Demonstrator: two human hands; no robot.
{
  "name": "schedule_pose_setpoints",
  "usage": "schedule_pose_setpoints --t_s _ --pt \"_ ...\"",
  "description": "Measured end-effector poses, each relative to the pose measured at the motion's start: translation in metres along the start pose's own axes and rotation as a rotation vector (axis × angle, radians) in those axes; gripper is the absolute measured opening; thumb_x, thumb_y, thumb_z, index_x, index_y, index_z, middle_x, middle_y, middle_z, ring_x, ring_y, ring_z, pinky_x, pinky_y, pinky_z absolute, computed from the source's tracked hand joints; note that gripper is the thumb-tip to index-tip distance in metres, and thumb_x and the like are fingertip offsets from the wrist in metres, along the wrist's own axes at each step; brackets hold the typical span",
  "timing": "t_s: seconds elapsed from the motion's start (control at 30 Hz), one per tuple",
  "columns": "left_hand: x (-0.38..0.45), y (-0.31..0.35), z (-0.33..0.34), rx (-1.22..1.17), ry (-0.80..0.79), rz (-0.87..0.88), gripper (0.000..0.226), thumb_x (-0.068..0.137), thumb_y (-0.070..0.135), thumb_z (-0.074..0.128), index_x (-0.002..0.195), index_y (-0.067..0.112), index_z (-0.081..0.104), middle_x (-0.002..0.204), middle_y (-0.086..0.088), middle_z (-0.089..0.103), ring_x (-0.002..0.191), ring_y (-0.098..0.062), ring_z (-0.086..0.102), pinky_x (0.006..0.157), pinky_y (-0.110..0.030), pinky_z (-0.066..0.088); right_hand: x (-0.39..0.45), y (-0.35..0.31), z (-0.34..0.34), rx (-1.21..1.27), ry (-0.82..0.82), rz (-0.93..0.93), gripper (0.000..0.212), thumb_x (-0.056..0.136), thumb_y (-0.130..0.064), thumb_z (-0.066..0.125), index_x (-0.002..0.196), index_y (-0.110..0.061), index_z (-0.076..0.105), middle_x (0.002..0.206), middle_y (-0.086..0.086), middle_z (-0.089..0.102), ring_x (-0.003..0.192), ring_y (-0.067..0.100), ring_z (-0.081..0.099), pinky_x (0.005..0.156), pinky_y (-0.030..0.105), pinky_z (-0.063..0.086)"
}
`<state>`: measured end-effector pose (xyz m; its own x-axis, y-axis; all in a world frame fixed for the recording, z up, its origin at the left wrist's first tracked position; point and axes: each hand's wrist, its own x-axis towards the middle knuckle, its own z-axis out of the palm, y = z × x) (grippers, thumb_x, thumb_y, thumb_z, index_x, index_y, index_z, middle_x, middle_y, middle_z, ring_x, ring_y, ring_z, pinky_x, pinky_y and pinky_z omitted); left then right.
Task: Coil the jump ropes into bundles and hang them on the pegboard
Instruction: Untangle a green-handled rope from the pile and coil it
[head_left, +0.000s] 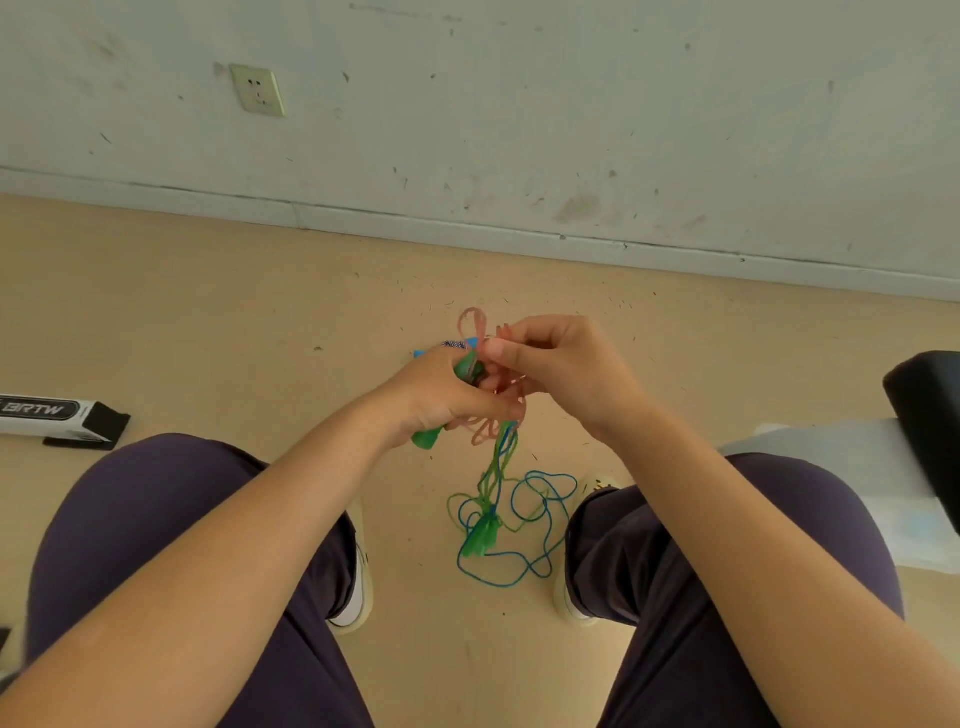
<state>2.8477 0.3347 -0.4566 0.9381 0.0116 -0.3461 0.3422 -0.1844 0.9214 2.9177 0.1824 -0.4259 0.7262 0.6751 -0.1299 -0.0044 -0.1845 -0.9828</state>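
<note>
Noted near floor between feet: loose blue-green rope (519, 525) in tangle, spare green handle (482, 535) lying on it. Strands rose from tangle straight up to hands. Left hand (441, 395) curled round green handles (428, 439) and pink rope (488, 395). Right hand (561, 369) touching left, pinching pink loop (470, 325) at top. Judged coiling unfinished; slack lay below grip, long axis vertical. No containers seen. Pegboard not in view. Boxed item (52, 415) far left.

Wall socket (257, 90) on scuffed wall (571, 104), tan floor (208, 312), black-and-white box (57, 418) at left, black cushion (930, 415) at right
</note>
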Motion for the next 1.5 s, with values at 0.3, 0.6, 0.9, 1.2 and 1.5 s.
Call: schedule_pose_setpoints --t_s 0.3,0.6,0.9,1.2,1.5 --pt "0.001 0.001 -0.004 0.102 0.143 -0.001 0.021 0.076 0.021 0.086 0.079 0.011 0.067 0.063 -0.004 0.064 0.047 -0.008 0.048 0.045 -0.017 0.036 0.002 -0.004 -0.002 -0.256 0.092 -0.059 0.013 0.082 -0.014 0.078 0.076 -0.025 0.075 0.068 -0.015 0.063 0.064 -0.006 0.056 0.063 0.007 0.041" --pt "-0.004 0.006 -0.015 -0.166 0.260 0.049 0.015 0.089 0.023 0.073 0.086 0.010 0.069 0.053 0.006 0.060 0.037 -0.007 0.042 0.042 -0.019 0.034 0.004 0.004 -0.009 -0.100 0.073 0.162 0.037 0.084 -0.026 0.077 0.102 -0.010 0.049 0.087 0.014 0.068 0.072 0.031 0.072 0.064 0.038 0.061" --pt "-0.004 0.007 -0.023 -0.663 0.031 0.152 0.018 0.089 0.028 0.062 0.079 0.013 0.062 0.083 -0.008 0.072 0.039 -0.007 0.041 0.042 -0.020 0.036 -0.001 0.039 0.023 -0.544 -0.130 0.312 0.057 0.072 -0.052 0.081 0.109 -0.022 0.049 0.096 -0.011 0.054 0.084 0.003 0.052 0.067 0.021 0.041" --pt "-0.004 0.006 -0.032 -0.554 0.220 0.120 0.018 0.095 0.022 0.060 0.079 0.013 0.059 0.070 -0.003 0.065 0.037 -0.008 0.037 0.039 -0.019 0.029 0.006 0.043 0.023 -0.160 -0.170 0.343 0.006 0.088 -0.002 0.061 0.082 -0.005 0.061 0.077 0.012 0.068 0.076 0.022 0.066 0.099 0.047 0.051" --pt "0.003 -0.017 -0.053 -0.033 0.684 -0.086 0.016 0.092 0.028 0.066 0.091 0.012 0.068 0.061 0.004 0.061 0.045 -0.011 0.054 0.053 -0.022 0.043 0.004 0.011 -0.023 -0.272 0.025 0.253 0.036 0.089 -0.042 0.068 0.074 -0.009 0.071 0.055 -0.004 0.038 0.048 0.011 0.036 0.052 0.030 0.040"
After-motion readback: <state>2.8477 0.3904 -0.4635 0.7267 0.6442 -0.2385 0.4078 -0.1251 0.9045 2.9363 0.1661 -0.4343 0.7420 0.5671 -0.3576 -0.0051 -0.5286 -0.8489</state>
